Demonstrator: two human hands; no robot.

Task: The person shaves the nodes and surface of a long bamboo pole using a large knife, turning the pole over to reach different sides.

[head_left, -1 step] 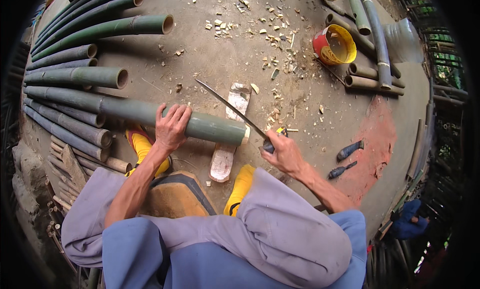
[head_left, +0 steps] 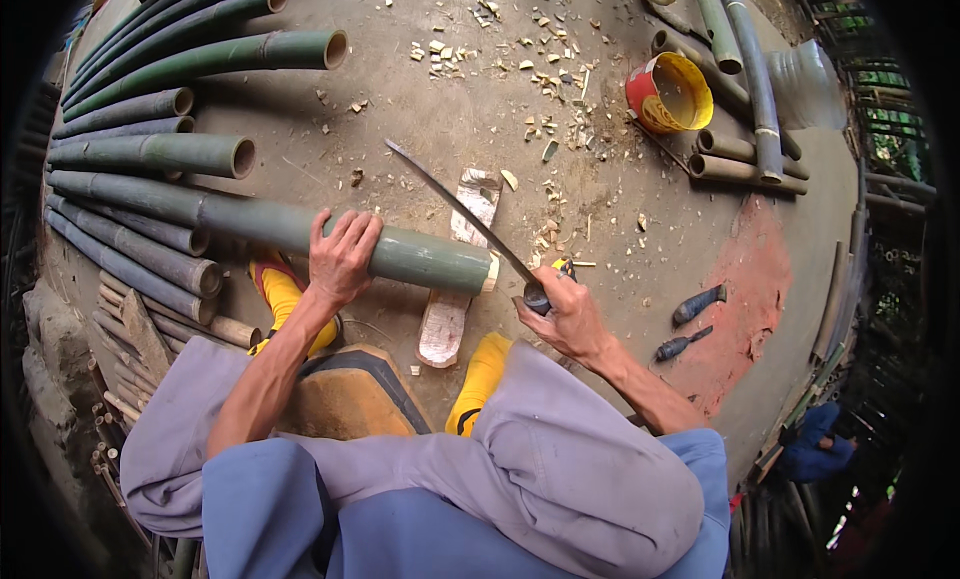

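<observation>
A thick green bamboo pole (head_left: 430,261) runs in from the left and rests across a pale, hacked wooden block (head_left: 443,331) on the ground. My left hand (head_left: 344,256) grips the pole from above, its fingers curled over the far side. The pole's right end has a pale cut edge. In my right hand (head_left: 572,317) is the dark handle of a long knife, just right of that end. The knife's blade (head_left: 455,207) slants up and left above the pole and block, and it looks apart from the pole.
Several bamboo poles (head_left: 230,53) lie fanned at the left. Wood chips (head_left: 545,74) litter the ground ahead. A red and yellow bucket (head_left: 655,97) stands at the far right by more bamboo. Two dark tools (head_left: 699,304) lie at the right. Between my yellow boots sits a brown block (head_left: 350,399).
My right hand has turned slightly and its grip on the knife handle has loosened a little. The blade's tip has shifted slightly up and left. The left hand and the pole look unmoved.
</observation>
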